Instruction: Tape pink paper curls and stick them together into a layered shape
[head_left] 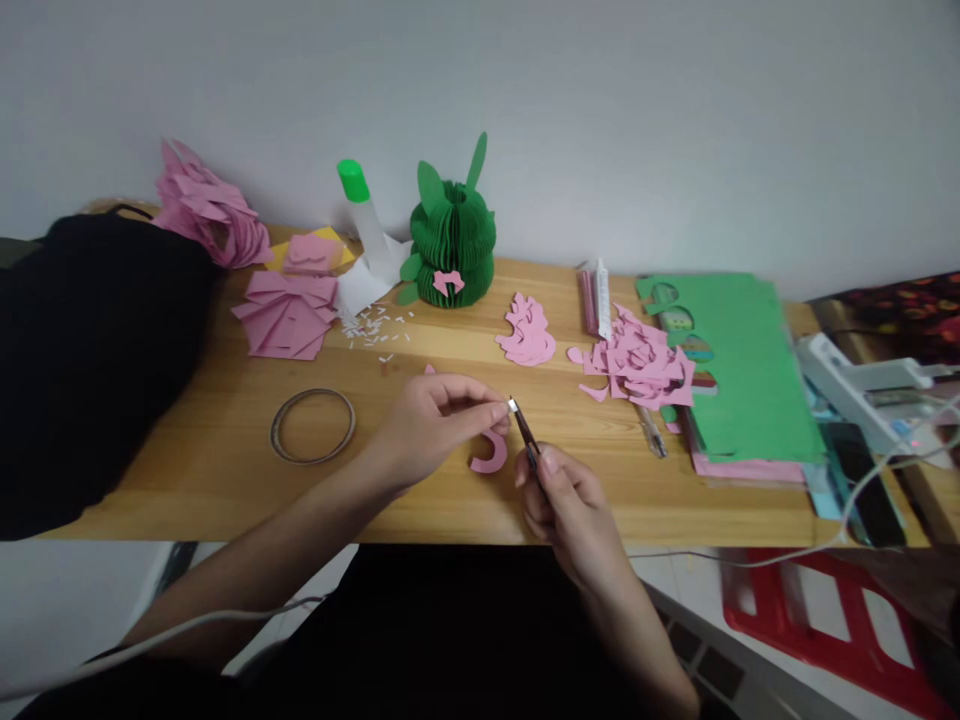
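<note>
Right grip [564, 497] closed round tweezers [527, 437], left grip [442, 415] pinching white scrap [513, 406] at their tips (probably steadying tiny piece for fine points). Scrap and pink curl [491, 458] in front of green figure [456, 245]; white slivers [375, 325] front-left of it, likely kept aside.

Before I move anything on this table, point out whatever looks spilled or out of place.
White bits lie scattered in front of the white paper, loose like a spill, though they may be set out for use. Pink scraps sit in a jumbled heap left of the green sheets, messier than the pink cutouts nearby.
</note>
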